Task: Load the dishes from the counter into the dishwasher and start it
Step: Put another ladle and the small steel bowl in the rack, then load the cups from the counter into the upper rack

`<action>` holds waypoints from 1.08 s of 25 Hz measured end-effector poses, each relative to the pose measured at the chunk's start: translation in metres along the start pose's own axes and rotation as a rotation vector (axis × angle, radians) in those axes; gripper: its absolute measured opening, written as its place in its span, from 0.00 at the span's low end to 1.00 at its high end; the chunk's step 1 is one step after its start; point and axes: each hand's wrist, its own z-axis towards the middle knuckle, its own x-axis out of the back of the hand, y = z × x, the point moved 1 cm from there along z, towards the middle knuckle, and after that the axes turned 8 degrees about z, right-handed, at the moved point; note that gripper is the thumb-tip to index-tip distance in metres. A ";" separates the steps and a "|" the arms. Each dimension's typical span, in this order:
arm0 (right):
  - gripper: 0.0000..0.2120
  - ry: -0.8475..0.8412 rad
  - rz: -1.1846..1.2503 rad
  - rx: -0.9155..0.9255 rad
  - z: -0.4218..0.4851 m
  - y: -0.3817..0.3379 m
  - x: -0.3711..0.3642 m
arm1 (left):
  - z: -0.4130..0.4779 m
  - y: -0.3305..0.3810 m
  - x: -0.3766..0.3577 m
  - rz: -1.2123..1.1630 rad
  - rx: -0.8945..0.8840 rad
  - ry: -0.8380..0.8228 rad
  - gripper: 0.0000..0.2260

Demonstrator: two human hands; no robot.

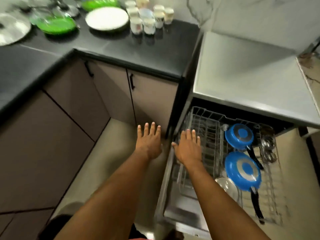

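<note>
Forearms out front: left hand [149, 142] and right hand [188, 148], each grip spread, empty. Blue pans [239, 135] already in the dishwasher rack [207, 122]; white plate [107, 18], green dishes [57, 25], cups [149, 23] wait on the counter [138, 54]. Most loading left, I'd judge.

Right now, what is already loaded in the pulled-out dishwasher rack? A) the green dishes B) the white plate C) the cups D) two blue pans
D: the blue pans lie in the rack, while the white plate, green dishes and cups sit on the counter.
</note>
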 end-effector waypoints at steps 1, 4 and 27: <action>0.34 0.022 0.004 0.018 0.013 -0.029 0.007 | 0.008 -0.025 0.012 -0.007 0.014 0.026 0.34; 0.35 0.098 0.007 0.063 0.051 -0.115 0.023 | 0.034 -0.107 0.046 -0.019 0.055 0.108 0.34; 0.33 0.183 0.201 0.086 0.300 -0.294 0.075 | 0.249 -0.310 0.166 -0.009 0.084 0.087 0.34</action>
